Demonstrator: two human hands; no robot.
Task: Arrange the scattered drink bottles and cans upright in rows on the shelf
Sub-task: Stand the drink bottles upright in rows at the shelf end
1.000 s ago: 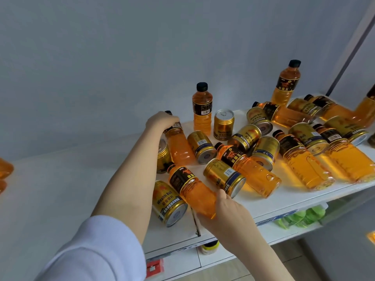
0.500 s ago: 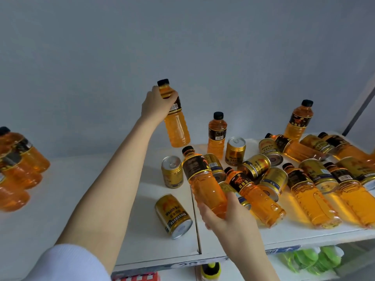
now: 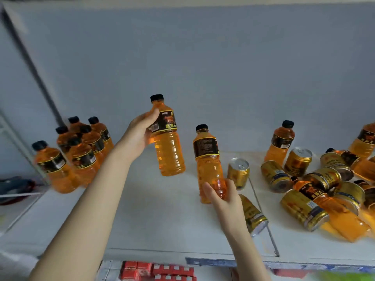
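Currently the left grip (image 3: 138, 136) is holding the higher bottle (image 3: 169, 147), the right grip (image 3: 225, 197) the lower bottle (image 3: 207, 157), over the shelf (image 3: 162, 216).

light: soft, even | shadows: faint | edges: warped, motion-blurred

Both arms bare and raised. Left forearm (image 3: 91, 199) enters from the lower left and runs up and to the right. Left hand (image 3: 140, 136) grips the first bottle (image 3: 168, 147) at label height, thumb (image 3: 151, 117) laid along the bottle's shoulder, fingers hidden behind it; bottle held in the air, cap up, slightly tilted. Right forearm (image 3: 243, 240) enters from below and slopes up to the left. Right hand (image 3: 223, 197) is lower than and to the right of the left, well apart from it, back of the hand toward the camera. It holds the second bottle (image 3: 208, 157) round its lower part, near upright, thumb (image 3: 209, 191) on its left side.
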